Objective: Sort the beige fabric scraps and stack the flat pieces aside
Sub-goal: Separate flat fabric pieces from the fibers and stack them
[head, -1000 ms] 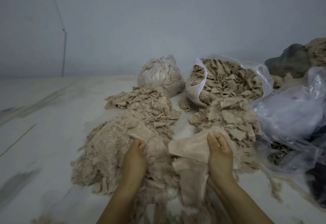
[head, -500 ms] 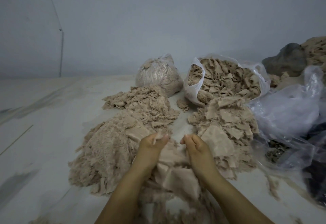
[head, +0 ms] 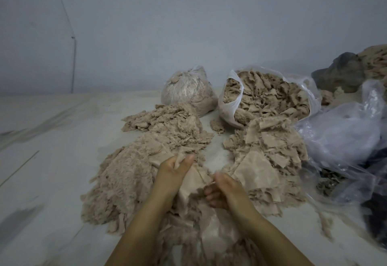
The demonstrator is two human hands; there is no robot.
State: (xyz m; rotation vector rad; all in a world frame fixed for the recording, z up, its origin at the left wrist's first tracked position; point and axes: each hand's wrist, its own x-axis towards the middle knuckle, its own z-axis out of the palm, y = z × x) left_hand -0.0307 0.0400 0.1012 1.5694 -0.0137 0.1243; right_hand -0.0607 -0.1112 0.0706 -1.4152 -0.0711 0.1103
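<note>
Pale floor (head: 52,161) against grey wall | left hand (head: 173,173) pinching beige scrap (head: 194,182) to separate | right hand (head: 222,190) curled into pile, grip unclear | flat pieces (head: 259,169) stacked rightward

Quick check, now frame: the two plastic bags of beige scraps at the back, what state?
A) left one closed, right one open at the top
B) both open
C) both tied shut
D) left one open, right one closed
A: the left bag is gathered shut at its top with scraps showing only through the plastic, while the right bag gapes open, its rim folded back and loose scraps heaped bare at the mouth.
</note>
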